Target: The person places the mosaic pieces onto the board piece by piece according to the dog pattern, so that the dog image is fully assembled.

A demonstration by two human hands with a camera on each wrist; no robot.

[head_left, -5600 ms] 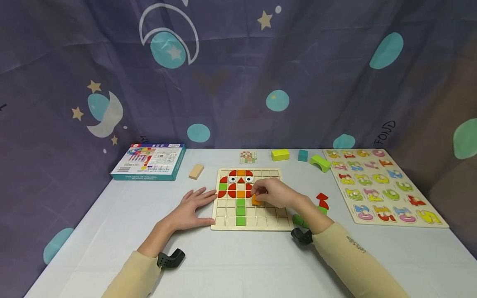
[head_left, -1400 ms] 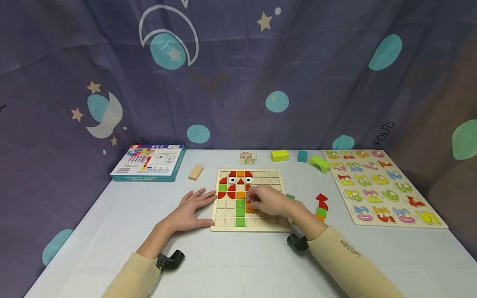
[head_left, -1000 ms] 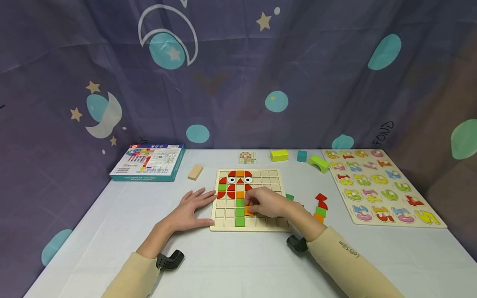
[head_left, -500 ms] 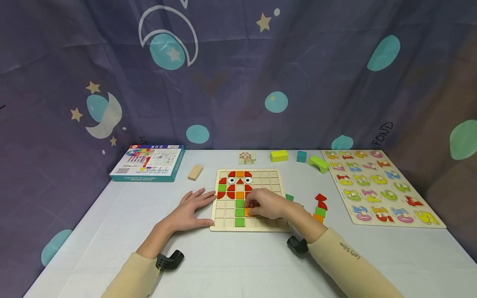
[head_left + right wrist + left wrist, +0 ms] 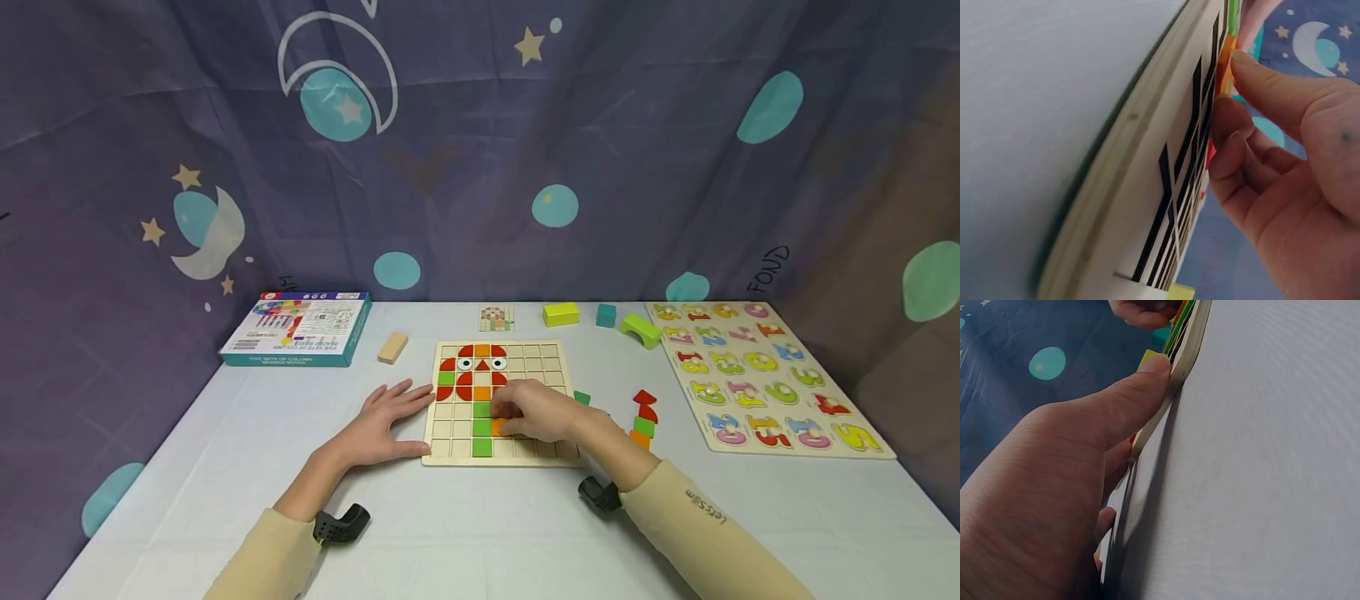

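A wooden grid board [image 5: 536, 352] lies flat, partly filled with red, green and orange tiles and two eye tiles. At the board's left edge rests my left hand [image 5: 380, 427], fingers spread; its thumb [image 5: 1132, 403] touches the rim in the left wrist view. My right hand [image 5: 536, 408] reaches over the middle and pinches an orange square tile [image 5: 497, 427], which sits at a cell right of the green tile column [image 5: 482, 428]. Seen from the right wrist, the thumb [image 5: 1266, 78] lies on this orange tile, and other fingers are curled below it. The right hand hides several cells.
Loose red, green and orange tiles [image 5: 644, 426] lie right of the board, some behind the forearm. Farther back are a pattern card [image 5: 497, 318], yellow block [image 5: 561, 314], teal cube [image 5: 606, 315], and green arch [image 5: 641, 330]. A number puzzle [image 5: 757, 379], box [image 5: 296, 329], and wooden block [image 5: 393, 347] flank them.
My right hand has moved left and slightly nearer with the orange tile, which now lies flatter beside the green column. My left hand has stayed on the board's edge.
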